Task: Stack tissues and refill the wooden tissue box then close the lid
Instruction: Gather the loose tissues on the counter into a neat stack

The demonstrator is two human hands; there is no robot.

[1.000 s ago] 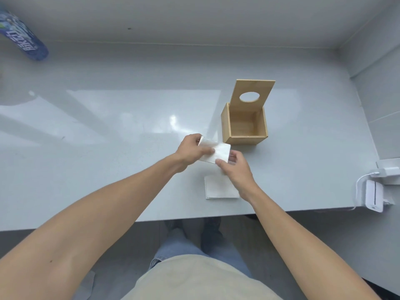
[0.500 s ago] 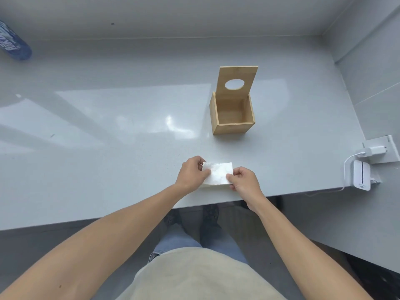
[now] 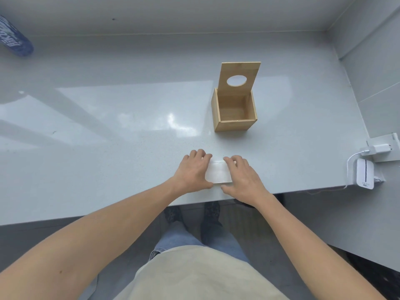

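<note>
A small white stack of folded tissues (image 3: pixel 218 173) lies on the grey table (image 3: pixel 108 137) close to its near edge. My left hand (image 3: pixel 193 172) covers the stack's left side and my right hand (image 3: pixel 243 178) its right side; on each hand the fingers curl over the far edge and the thumb sits at the near edge. Only the middle strip of the tissues shows between the hands. Farther back and slightly right stands the wooden tissue box (image 3: pixel 234 124), empty inside, its lid (image 3: pixel 240 71) with a round hole hinged upright at the back.
A blue bottle (image 3: pixel 15 40) lies at the far left corner. At the right edge a white charger (image 3: pixel 377 148) is plugged into a socket, its cable running to a white device (image 3: pixel 364 176). A wall bounds the table at the back and right.
Both hands carried a folded tissue down from near the box and laid it on the stack by the table edge. They now rest flat around the stack.
</note>
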